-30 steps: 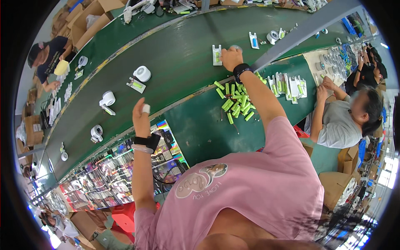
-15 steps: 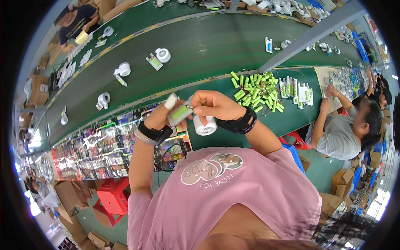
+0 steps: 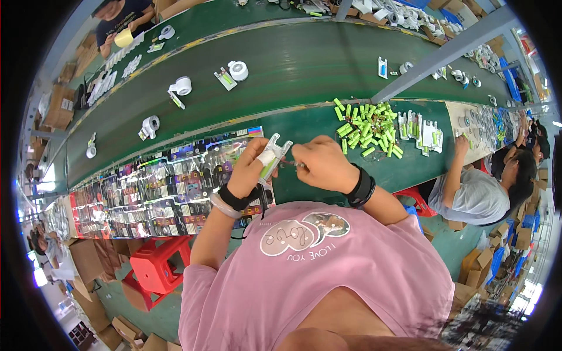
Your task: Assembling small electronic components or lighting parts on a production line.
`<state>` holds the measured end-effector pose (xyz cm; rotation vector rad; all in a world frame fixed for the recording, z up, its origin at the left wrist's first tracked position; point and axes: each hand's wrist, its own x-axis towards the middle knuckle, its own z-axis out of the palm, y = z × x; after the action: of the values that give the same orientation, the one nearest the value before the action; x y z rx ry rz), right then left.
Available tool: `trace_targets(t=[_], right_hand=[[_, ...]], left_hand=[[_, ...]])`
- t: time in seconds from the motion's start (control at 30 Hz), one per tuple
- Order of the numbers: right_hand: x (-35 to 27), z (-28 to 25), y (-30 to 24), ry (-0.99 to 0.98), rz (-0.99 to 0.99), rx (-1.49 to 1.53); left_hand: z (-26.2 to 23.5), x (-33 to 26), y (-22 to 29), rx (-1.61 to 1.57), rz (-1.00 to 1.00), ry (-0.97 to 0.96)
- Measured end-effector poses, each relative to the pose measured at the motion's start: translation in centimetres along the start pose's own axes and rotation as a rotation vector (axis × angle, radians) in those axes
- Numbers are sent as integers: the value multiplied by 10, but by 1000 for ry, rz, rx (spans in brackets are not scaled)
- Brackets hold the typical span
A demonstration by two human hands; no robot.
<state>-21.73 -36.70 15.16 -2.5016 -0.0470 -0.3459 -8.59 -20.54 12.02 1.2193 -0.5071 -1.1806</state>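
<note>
My left hand [image 3: 248,169] grips a white plastic handle shell [image 3: 285,148] with a forked upper end. Inside the shell lies a green cylindrical battery [image 3: 267,171]. White wrapping covers the left thumb, which presses on the shell. Just right of it, my right hand [image 3: 323,164] is closed in a pinch, and a thin wire [image 3: 288,163] runs from its fingertips toward the shell. Its fingertips are partly hidden by the hand itself. Both hands are above the green table [image 3: 304,126], near my chest.
Green batteries [image 3: 369,130] lie heaped to the right, beside white shells holding batteries [image 3: 431,138]. Packaged cards [image 3: 158,187] cover the left side. Behind runs a conveyor belt [image 3: 293,64] carrying small white fans [image 3: 238,71]. A grey post [image 3: 433,58] slants across; a co-worker [image 3: 474,187] sits at right.
The shell has turned so its forked end points up. My right hand has moved slightly right, and the round white fan head beneath it is out of sight now.
</note>
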Motion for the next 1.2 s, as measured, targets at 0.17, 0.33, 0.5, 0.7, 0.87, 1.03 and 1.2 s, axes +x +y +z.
trace_targets(t=[0.17,0.33,0.5,0.7,0.87,1.03,1.2], right_hand=[[-1,12,8,512,97,-109],[4,13,-1,645,80,52],[3,15,5,599,-20,78],[0,18,9,572,14,115],[-2,18,9,535,13,194],[-5,20,11,540,20,221],[-4,20,13,565,-21,207]], left_hand=[[21,-4,-6,-2,161,175],[28,3,-3,-68,35,191],[29,9,-3,-83,37,212],[31,10,-6,-211,113,92],[38,7,3,-123,106,88],[40,6,7,-69,146,38],[40,5,4,-49,160,23]])
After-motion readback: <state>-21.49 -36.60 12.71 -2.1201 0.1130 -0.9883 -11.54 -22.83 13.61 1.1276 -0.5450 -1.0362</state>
